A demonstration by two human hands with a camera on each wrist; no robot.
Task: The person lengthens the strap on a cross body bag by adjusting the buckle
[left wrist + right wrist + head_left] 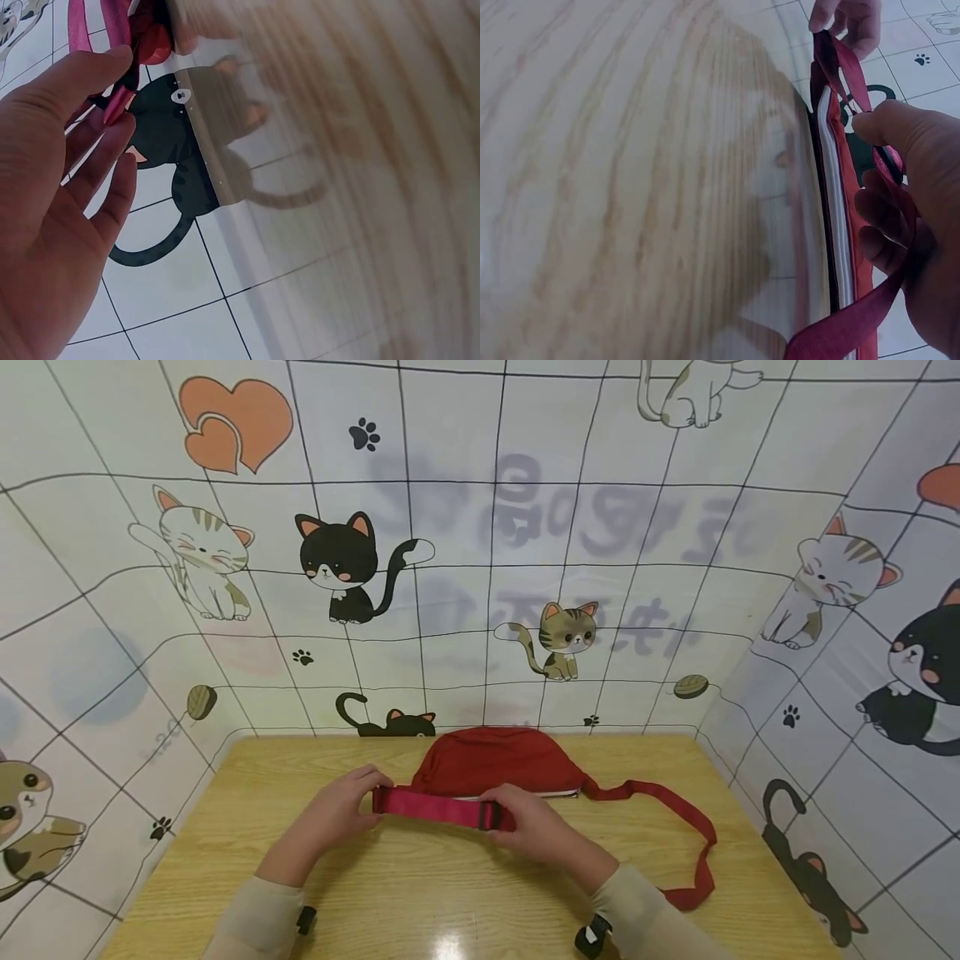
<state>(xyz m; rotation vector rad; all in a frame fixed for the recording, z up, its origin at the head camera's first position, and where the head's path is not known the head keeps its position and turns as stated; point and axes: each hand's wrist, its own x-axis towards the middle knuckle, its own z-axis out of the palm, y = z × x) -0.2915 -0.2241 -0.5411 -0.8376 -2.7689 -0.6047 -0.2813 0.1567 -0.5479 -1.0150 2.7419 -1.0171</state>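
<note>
A red waist bag (pixel 498 760) lies at the back of the table, its zipped edge toward me. In front of it, both hands hold a stretch of its red strap (pixel 435 807) off the table. My left hand (pixel 337 810) pinches the strap's left end between thumb and fingers, where a dark buckle piece (pixel 133 79) shows in the left wrist view. My right hand (pixel 536 827) grips the strap beside a black slider (pixel 489 815). In the right wrist view the strap (pixel 847 322) runs on past the right palm.
The rest of the strap (pixel 701 827) curves over the right side of the wooden table (pixel 435 902). White cloth with cat prints (pixel 465 543) hangs behind and on both sides. Black wrist-camera mounts (pixel 592 937) sit at the wrists.
</note>
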